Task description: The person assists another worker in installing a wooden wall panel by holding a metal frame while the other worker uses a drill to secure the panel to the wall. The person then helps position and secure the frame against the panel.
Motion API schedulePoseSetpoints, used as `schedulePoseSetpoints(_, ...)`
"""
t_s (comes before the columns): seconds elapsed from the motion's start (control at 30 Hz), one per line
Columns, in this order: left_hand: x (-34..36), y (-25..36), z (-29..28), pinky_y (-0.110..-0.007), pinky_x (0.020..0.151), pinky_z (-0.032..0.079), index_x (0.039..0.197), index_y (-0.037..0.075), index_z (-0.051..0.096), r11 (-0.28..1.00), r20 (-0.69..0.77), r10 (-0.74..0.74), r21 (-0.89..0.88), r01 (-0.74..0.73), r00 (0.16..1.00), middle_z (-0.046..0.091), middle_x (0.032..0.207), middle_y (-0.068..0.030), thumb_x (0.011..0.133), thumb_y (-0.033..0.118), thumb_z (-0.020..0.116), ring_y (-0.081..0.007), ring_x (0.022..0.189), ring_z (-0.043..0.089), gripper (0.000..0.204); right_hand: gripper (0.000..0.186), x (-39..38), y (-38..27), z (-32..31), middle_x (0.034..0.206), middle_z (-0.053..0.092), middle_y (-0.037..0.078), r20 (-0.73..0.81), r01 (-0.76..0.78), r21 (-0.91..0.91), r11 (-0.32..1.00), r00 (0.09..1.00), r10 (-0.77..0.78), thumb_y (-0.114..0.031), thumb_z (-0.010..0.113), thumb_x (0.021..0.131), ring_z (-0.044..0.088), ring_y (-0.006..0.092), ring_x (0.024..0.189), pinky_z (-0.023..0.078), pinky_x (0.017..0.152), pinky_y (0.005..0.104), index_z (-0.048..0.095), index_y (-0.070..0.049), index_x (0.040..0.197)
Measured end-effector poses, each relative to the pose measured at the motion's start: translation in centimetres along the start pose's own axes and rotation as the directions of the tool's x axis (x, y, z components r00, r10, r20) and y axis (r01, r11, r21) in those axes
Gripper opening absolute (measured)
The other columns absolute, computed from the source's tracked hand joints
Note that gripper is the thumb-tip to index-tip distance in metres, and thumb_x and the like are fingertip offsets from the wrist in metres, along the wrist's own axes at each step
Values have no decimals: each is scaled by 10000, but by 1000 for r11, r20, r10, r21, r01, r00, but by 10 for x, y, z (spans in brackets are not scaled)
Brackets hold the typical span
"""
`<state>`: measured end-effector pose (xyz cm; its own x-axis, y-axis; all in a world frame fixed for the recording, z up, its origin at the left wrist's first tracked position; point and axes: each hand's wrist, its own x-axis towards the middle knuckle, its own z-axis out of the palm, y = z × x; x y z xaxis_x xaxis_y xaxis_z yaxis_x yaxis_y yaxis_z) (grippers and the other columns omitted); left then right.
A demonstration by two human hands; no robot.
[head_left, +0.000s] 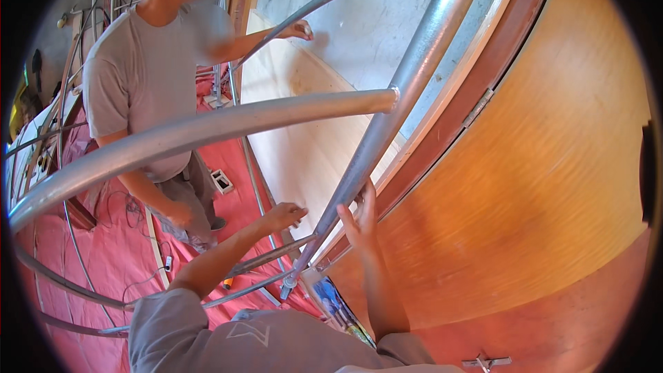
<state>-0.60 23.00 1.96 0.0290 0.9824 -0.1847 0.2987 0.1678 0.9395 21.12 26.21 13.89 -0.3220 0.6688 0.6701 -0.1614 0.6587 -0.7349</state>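
Note:
My left hand [284, 216] hangs in front of a pale wooden board [304, 117], its fingers loosely bent and apart, with nothing visible in them. My right hand [362, 221] is raised beside a thick grey metal tube [387, 124], thumb and fingers spread; whether it touches the tube or the frame edge behind, I cannot tell. The board stands low against a whitish panel [359, 41] inside a brown wooden door frame [476, 90]. At the left stands a co-worker in a grey T-shirt [148, 76], one hand [299, 30] raised near the whitish panel.
Curved metal bars [207, 128] of scaffolding cross between me and the co-worker. An orange-brown wooden door [525, 166] fills the right side. Red sheeting [103, 249] covers the floor, with a socket box [221, 181] and cables on it. A metal cross-shaped piece [487, 362] lies lower right.

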Motion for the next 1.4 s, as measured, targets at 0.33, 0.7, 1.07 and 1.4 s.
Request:
schedulePoseSetpoints(0.33, 129, 148, 31, -418, 968, 481, 1269, 17, 568, 474, -242, 876, 593, -651, 417, 603, 1256, -207, 877, 257, 600, -336, 1174, 586, 461, 406, 29, 11, 34, 895, 638, 48, -304, -192, 46, 980, 932, 197, -48, 796, 788, 605, 114, 802, 492, 738, 259, 577, 27, 1121)
schedulePoseSetpoints(0.7, 152, 207, 27, -419, 984, 474, 1293, 18, 541, 237, -183, 971, 837, -494, 156, 557, 1303, -206, 871, 263, 592, -341, 1200, 563, 490, 368, 27, 9, 39, 808, 610, 30, -295, -116, 96, 989, 945, 139, -22, 766, 808, 585, 92, 722, 481, 670, 244, 547, 16, 1101)
schedulePoseSetpoints(1.07, 139, 200, 33, -421, 1001, 466, 1317, 18, 514, 205, -157, 978, 850, -485, 139, 511, 1349, -205, 866, 269, 584, -346, 1226, 539, 520, 369, 34, -5, 42, 803, 599, 23, -304, -28, 3, 1000, 952, 27, -13, 759, 813, 572, 85, 728, 479, 669, 238, 539, 21, 1107)
schedulePoseSetpoints(1.4, 136, 199, 33, -422, 1016, 459, 1338, 19, 490, 199, -150, 979, 858, -473, 138, 469, 1391, -204, 861, 274, 577, -351, 1250, 518, 548, 368, 32, 0, 40, 810, 608, 35, -311, -37, 2, 999, 950, 36, 5, 747, 812, 589, 102, 742, 489, 691, 257, 539, 17, 1115)
